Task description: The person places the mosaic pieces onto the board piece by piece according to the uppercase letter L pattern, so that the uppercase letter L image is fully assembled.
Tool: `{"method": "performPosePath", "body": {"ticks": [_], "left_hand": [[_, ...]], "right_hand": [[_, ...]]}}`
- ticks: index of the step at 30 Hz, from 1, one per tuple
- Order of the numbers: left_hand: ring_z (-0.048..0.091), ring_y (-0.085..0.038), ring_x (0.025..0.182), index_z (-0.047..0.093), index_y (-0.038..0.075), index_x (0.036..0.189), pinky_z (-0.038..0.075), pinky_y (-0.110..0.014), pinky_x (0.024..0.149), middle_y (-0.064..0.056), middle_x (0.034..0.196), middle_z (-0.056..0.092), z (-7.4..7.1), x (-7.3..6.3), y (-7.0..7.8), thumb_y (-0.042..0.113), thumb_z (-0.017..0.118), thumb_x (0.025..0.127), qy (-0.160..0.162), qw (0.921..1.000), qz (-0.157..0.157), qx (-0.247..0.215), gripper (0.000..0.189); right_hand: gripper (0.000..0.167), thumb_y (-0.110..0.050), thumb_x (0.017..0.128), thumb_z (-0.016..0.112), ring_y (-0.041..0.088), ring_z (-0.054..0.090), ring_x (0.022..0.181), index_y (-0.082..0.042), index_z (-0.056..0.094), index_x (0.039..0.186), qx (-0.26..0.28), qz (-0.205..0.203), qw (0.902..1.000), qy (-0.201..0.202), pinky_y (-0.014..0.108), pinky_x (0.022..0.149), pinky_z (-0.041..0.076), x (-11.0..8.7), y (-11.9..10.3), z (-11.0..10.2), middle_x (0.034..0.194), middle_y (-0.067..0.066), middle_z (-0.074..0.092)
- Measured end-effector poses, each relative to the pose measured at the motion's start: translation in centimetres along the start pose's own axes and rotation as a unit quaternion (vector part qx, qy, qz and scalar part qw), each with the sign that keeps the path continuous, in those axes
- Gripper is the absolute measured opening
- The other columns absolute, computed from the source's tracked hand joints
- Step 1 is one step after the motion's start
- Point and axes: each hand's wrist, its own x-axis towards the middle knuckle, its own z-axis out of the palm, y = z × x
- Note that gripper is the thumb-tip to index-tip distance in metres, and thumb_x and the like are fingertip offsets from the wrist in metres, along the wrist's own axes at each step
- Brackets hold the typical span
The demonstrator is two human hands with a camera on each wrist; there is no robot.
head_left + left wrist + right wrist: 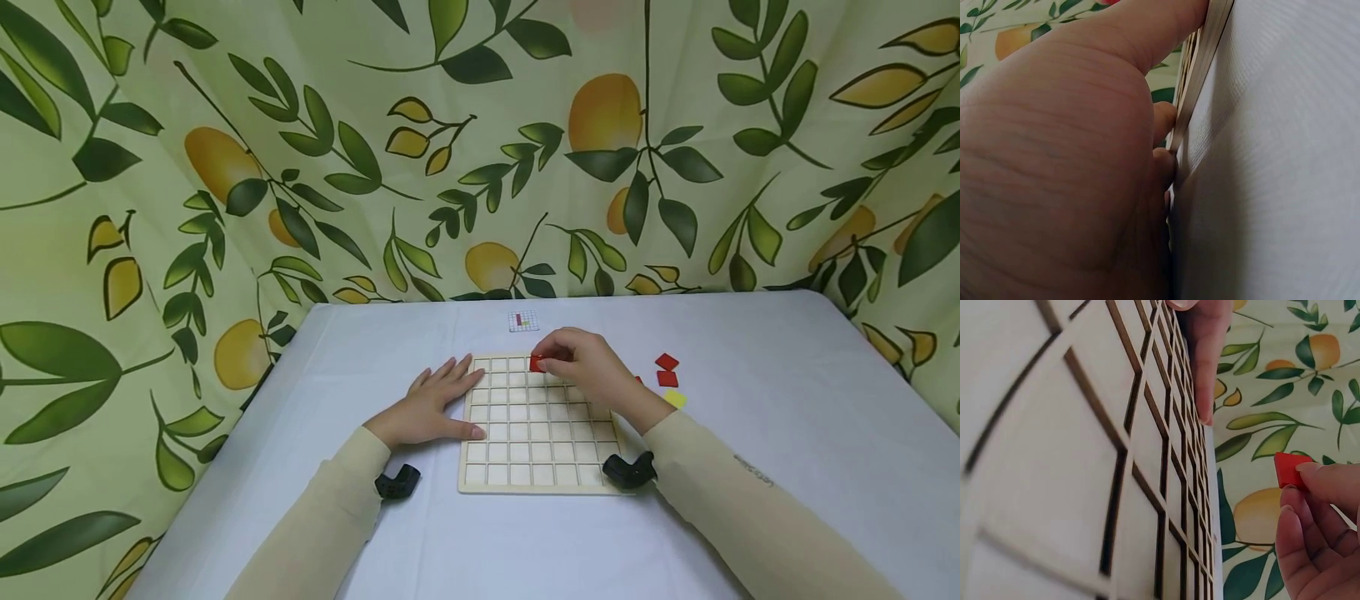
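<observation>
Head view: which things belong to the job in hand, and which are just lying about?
In the job:
wooden grid board
held red tile
probably loose red tiles, yellow tile, small grid card

Seemingly just surroundings, nothing clearly stray:
leafy curtain
white tablecloth
black wrist devices

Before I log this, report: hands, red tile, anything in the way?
Left hand on grid board, left edge. Right hand pinching red tile near far row. Right hand hides part of grid board.
</observation>
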Motion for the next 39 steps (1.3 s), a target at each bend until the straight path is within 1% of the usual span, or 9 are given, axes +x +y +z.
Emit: {"method": "performPosePath", "body": {"ticks": [5, 10, 13, 16, 19, 23, 29, 34, 39], "left_hand": [[-0.006, -0.017, 0.165, 0.029, 0.032, 0.174, -0.009, -0.049, 0.129, 0.009, 0.181, 0.005, 0.0, 0.0, 0.1, 0.078, 0.074, 0.087, 0.0, 1.0, -0.002, -0.002, 0.108], [-0.005, -0.02, 0.166, 0.031, 0.03, 0.174, -0.009, -0.051, 0.128, 0.007, 0.181, 0.007, -0.1, -0.1, 0.2, 0.076, 0.076, 0.088, 0.003, 1.0, -0.003, -0.005, 0.108], [-0.004, -0.021, 0.166, 0.032, 0.029, 0.174, -0.009, -0.054, 0.128, 0.006, 0.181, 0.008, -0.1, -0.1, 0.3, 0.075, 0.077, 0.088, 0.004, 1.0, 0.0, -0.007, 0.107], [-0.005, -0.02, 0.166, 0.031, 0.03, 0.174, -0.008, -0.053, 0.129, 0.007, 0.181, 0.007, 0.0, -0.1, 0.3, 0.076, 0.077, 0.088, 0.002, 1.0, -0.004, -0.005, 0.108], [-0.005, -0.018, 0.165, 0.031, 0.031, 0.174, -0.009, -0.051, 0.128, 0.008, 0.181, 0.008, 0.0, 0.0, 0.3, 0.076, 0.076, 0.087, 0.001, 1.0, -0.007, -0.007, 0.108], [-0.006, -0.017, 0.165, 0.031, 0.032, 0.174, -0.01, -0.049, 0.128, 0.008, 0.181, 0.007, 0.0, 0.0, 0.4, 0.077, 0.076, 0.087, 0.0, 0.9999, -0.012, -0.005, 0.108], [-0.004, -0.02, 0.166, 0.033, 0.031, 0.174, -0.009, -0.053, 0.128, 0.006, 0.181, 0.009, -0.1, 0.0, 0.5, 0.075, 0.077, 0.088, 0.004, 1.0, -0.007, -0.005, 0.106], [-0.004, -0.021, 0.166, 0.033, 0.029, 0.174, -0.009, -0.054, 0.128, 0.006, 0.181, 0.01, -0.1, -0.1, 0.4, 0.074, 0.077, 0.089, 0.006, 1.0, -0.002, -0.006, 0.105], [-0.004, -0.02, 0.166, 0.033, 0.03, 0.174, -0.008, -0.054, 0.128, 0.006, 0.181, 0.009, 0.0, -0.1, 0.3, 0.075, 0.077, 0.088, 0.005, 1.0, -0.004, -0.005, 0.107]], "right_hand": [[0.007, -0.006, 0.103, 0.077, 0.025, 0.063, 0.094, -0.011, 0.078, 0.108, 0.003, 0.019, 0.9998, -0.006, 0.041, 0.087, 0.055, 1.1, -0.2, 0.9, 0.102, 0.001, 0.072], [0.006, -0.008, 0.104, 0.076, 0.025, 0.064, 0.097, -0.012, 0.077, 0.108, 0.008, 0.045, 0.9989, -0.009, 0.042, 0.091, 0.055, 1.9, -0.2, 1.6, 0.104, 0.002, 0.073], [0.005, -0.008, 0.105, 0.075, 0.026, 0.063, 0.099, -0.011, 0.078, 0.107, 0.014, 0.064, 0.9976, -0.024, 0.042, 0.094, 0.053, 2.2, -0.1, 2.0, 0.104, 0.002, 0.073], [0.004, -0.008, 0.105, 0.075, 0.026, 0.062, 0.099, -0.01, 0.077, 0.107, 0.017, 0.077, 0.9962, -0.038, 0.042, 0.094, 0.051, 2.3, 0.1, 2.3, 0.103, 0.002, 0.072], [0.004, -0.007, 0.104, 0.075, 0.025, 0.062, 0.099, -0.009, 0.077, 0.107, 0.012, 0.076, 0.9959, -0.048, 0.042, 0.094, 0.051, 2.3, 0.3, 2.6, 0.102, 0.002, 0.071], [0.008, -0.005, 0.105, 0.072, 0.025, 0.062, 0.101, -0.011, 0.077, 0.106, 0.0, 0.067, 0.9959, -0.06, 0.043, 0.096, 0.051, 2.4, 0.7, 2.9, 0.102, 0.001, 0.071], [0.011, -0.004, 0.105, 0.071, 0.025, 0.062, 0.102, -0.013, 0.078, 0.106, -0.024, 0.064, 0.9954, -0.068, 0.045, 0.099, 0.05, 2.4, 0.9, 3.1, 0.102, 0.0, 0.072], [0.014, -0.004, 0.103, 0.074, 0.025, 0.061, 0.103, -0.009, 0.082, 0.113, -0.051, 0.056, 0.9937, -0.083, 0.045, 0.097, 0.051, 2.5, 0.8, 3.1, 0.109, 0.003, 0.068], [0.018, -0.008, 0.102, 0.077, 0.025, 0.06, 0.106, -0.006, 0.083, 0.119, -0.054, 0.063, 0.9923, -0.093, 0.045, 0.098, 0.049, 2.4, 0.6, 3.1, 0.115, 0.005, 0.064]]}}
